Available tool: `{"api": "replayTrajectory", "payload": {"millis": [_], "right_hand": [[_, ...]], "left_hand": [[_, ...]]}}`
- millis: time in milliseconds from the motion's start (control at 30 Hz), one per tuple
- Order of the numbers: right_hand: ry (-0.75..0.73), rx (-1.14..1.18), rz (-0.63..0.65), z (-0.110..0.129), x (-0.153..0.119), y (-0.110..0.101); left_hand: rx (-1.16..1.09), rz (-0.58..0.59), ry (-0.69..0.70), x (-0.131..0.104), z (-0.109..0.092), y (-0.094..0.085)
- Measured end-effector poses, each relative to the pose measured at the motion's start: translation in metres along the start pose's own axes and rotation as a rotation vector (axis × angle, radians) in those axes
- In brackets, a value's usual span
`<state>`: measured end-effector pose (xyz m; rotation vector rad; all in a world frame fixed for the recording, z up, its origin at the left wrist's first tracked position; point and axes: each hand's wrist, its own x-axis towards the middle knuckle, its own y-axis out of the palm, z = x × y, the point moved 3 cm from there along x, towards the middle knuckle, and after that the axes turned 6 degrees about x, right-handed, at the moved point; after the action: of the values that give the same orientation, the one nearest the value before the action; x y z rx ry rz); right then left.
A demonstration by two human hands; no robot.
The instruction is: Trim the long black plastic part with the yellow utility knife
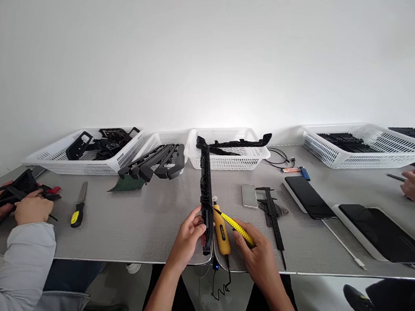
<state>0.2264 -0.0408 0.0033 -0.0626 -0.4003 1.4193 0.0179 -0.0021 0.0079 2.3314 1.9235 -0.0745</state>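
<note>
Near the table's front edge, my left hand (pixel 187 236) is closed around the lower part of a long black plastic strip (pixel 205 180), which stands up lengthwise away from me. My right hand (pixel 257 250) grips a yellow utility knife (pixel 235 224), its tip at the strip's right side, just above my left fingers. Whether the tip touches the strip is too small to tell. Between my hands a yellow corded tool (pixel 222 231) lies on the table. Right of it are a small grey rectangular device (pixel 249 196) and a black caliper (pixel 274 218) on a dark cloth.
White baskets (pixel 225 163) with black parts line the wall side. Dark grey parts (pixel 159 162) overhang one basket. A yellow-black handled file (pixel 78 211) lies left, phones (pixel 309 197) right. Other people's hands (pixel 33 208) work at both ends of the table (pixel 119 235).
</note>
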Motion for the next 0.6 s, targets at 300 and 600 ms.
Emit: {"api": "replayTrajectory", "payload": {"millis": [300, 600], "right_hand": [[-0.025, 0.027, 0.057, 0.007, -0.001, -0.002], [-0.024, 0.081, 0.101, 0.009, -0.003, -0.003]], "left_hand": [[0.042, -0.087, -0.009, 0.002, 0.008, -0.004], [0.021, -0.129, 0.002, 0.003, 0.015, -0.009]]}}
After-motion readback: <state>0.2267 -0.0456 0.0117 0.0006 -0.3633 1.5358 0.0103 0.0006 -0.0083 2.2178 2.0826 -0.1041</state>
